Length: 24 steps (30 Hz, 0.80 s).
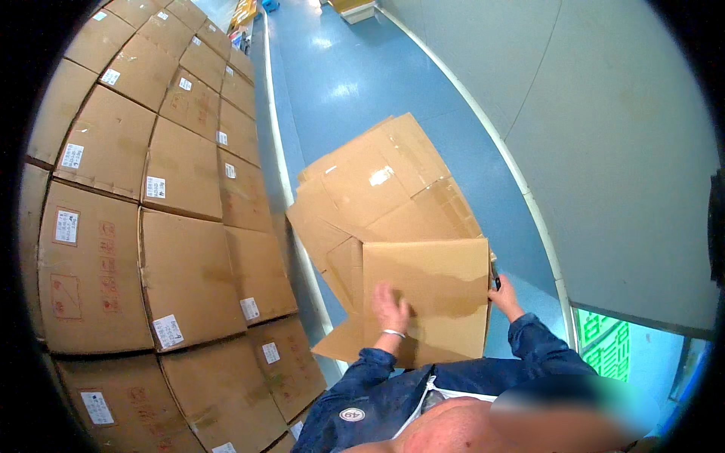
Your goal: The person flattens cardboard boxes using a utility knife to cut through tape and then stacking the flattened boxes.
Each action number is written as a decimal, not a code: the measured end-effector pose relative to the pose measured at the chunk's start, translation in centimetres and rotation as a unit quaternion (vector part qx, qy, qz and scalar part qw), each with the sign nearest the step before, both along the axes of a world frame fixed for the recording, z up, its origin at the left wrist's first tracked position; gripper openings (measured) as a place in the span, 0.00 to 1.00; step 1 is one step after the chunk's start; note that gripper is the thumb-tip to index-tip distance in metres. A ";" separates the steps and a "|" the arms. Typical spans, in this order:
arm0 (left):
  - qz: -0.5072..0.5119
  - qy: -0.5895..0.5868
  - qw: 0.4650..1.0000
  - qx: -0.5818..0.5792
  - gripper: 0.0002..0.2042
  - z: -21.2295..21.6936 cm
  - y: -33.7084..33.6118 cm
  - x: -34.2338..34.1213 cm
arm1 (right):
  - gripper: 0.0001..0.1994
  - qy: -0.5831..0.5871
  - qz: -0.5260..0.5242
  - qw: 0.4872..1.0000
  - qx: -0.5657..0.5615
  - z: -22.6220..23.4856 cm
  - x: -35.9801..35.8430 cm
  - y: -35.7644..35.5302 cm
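Observation:
A brown cardboard box (445, 279) stands in front of me, its plain face turned up and a darker stain across the lower part. On that face, left of its middle, lies my left hand (390, 308), fingers spread and a pale band at the wrist. My right hand (507, 297) is closed at the box's right edge around a narrow black-handled tool (496, 282). The tool looks like a knife; its tip is hard to make out against the edge. Beyond the box, flattened cardboard (377, 177) with bits of tape lies in an uneven pile.
Stacked closed cartons (181, 166) with white labels form a wall along my left. A grey wall panel (604, 151) runs along the right, edged by a white curb (532, 198). Blue floor (340, 68) stretches ahead. A green plastic crate (606, 343) stands at lower right.

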<state>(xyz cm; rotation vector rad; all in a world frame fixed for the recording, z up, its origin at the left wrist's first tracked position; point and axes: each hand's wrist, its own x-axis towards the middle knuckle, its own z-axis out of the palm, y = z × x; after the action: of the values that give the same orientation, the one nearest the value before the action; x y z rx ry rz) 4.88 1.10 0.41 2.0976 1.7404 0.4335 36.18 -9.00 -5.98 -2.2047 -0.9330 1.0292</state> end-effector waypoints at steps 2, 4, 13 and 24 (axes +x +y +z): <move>-0.158 -0.119 0.977 -0.080 0.21 -0.4 -3.8 1.7 | 0.24 -0.003 -0.035 0.999 0.010 1.6 -2.5 -0.5; -0.298 -0.218 0.924 -0.098 0.20 3.0 -7.0 4.4 | 0.25 -0.014 -0.034 0.999 0.011 3.8 -4.5 0.5; -0.186 -0.270 0.944 -0.049 0.31 5.6 -8.8 5.4 | 0.32 -0.097 0.117 0.988 0.029 11.0 -12.3 7.0; -0.077 0.020 0.995 0.065 0.32 9.2 -10.8 -3.0 | 0.35 -0.017 0.190 0.973 0.126 17.3 -21.6 9.9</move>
<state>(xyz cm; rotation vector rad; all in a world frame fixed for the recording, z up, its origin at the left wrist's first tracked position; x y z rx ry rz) 1.83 -9.69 9.63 2.3271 1.5960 0.4729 14.59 0.90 11.31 -1.8787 -1.4568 0.9751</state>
